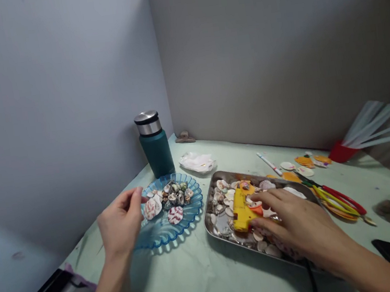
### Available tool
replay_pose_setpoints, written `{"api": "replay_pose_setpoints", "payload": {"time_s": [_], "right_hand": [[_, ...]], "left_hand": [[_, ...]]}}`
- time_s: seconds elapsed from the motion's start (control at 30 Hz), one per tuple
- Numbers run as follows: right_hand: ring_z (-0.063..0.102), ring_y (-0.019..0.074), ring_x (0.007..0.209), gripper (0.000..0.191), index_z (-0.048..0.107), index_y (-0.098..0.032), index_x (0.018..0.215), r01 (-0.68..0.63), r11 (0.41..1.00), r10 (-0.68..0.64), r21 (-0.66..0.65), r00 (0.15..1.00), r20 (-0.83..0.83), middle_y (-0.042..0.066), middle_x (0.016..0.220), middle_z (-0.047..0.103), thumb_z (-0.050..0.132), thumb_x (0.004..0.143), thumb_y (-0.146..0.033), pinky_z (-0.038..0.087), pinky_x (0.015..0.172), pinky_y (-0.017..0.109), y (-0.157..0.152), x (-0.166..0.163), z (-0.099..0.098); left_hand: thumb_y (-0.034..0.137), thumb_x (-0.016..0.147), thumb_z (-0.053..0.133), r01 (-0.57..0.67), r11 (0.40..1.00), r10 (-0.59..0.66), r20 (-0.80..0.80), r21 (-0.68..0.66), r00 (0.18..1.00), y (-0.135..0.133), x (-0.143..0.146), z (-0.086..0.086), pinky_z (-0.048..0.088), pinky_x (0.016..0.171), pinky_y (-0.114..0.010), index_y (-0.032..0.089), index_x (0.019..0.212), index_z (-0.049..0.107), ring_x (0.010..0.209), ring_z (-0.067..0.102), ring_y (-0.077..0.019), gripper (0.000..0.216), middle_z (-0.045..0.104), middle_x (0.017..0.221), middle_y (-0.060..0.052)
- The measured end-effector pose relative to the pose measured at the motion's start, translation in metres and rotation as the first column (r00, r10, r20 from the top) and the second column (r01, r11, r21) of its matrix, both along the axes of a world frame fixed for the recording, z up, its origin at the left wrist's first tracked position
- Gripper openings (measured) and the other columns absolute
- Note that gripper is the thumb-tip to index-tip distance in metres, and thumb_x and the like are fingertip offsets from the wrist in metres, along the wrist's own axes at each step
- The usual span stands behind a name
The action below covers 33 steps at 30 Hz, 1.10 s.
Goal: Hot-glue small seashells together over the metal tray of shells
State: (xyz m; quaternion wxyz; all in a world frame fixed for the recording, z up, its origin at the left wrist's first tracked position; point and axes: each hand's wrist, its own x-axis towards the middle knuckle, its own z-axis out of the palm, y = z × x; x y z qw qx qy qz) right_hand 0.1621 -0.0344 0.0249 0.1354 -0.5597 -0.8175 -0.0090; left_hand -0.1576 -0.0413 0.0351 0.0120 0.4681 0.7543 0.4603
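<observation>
My left hand is raised over the left rim of the blue scalloped plate, thumb and fingers pinched together. Anything between its fingertips is hidden or too small to make out. On the plate are a pile of small dark snail shells, pale scallop shells and a red-and-white scallop shell. My right hand has its fingers around the yellow glue gun, near its orange trigger. The gun is over the metal tray, which holds many shells.
A teal bottle stands behind the plate, near a white packet and hair clip. To the right lie a marker, painted shells, red-and-yellow-handled pliers and a red cup of glue sticks. A black cord runs at the front.
</observation>
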Motion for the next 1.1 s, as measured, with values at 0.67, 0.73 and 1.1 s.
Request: {"api": "replay_pose_setpoints", "payload": {"time_s": [0.67,0.73,1.1], "right_hand": [[0.061,0.0164,0.065,0.044,0.055,-0.018,0.118,0.088,0.963,-0.251,-0.255,0.634,-0.731,0.004,0.087,0.068,0.049,0.088,-0.048,0.046,0.055,0.025,-0.02,0.029,-0.011],[0.053,0.0137,0.052,0.047,0.059,-0.016,0.112,0.057,0.944,-0.314,-0.325,0.461,-0.83,0.0,0.07,0.063,0.059,0.08,-0.05,0.04,0.047,0.024,-0.024,0.034,-0.015],[0.06,0.0187,0.076,0.042,0.062,-0.018,0.108,0.098,0.965,-0.263,-0.244,0.303,-0.916,0.003,0.087,0.066,0.062,0.079,-0.048,0.048,0.063,0.026,-0.032,0.038,-0.028]], "left_hand": [[0.023,0.084,0.051,0.625,0.762,-0.646,-0.262,-0.171,0.717,0.014,0.089,-0.006,0.045,0.069,-0.027,0.023,0.088,0.069,0.077,0.065,-0.0187,0.019,0.074,0.087,-0.001],[0.02,0.084,0.048,0.595,0.752,-0.656,-0.414,-0.283,0.631,0.024,0.097,-0.006,0.044,0.068,-0.03,0.023,0.089,0.069,0.083,0.063,-0.0214,0.022,0.073,0.088,-0.003],[0.007,0.073,0.049,0.587,0.612,-0.773,-0.558,-0.529,0.303,0.067,0.142,-0.017,0.035,0.07,-0.039,0.015,0.066,0.066,0.084,0.054,-0.031,0.02,0.067,0.075,-0.016]]}}
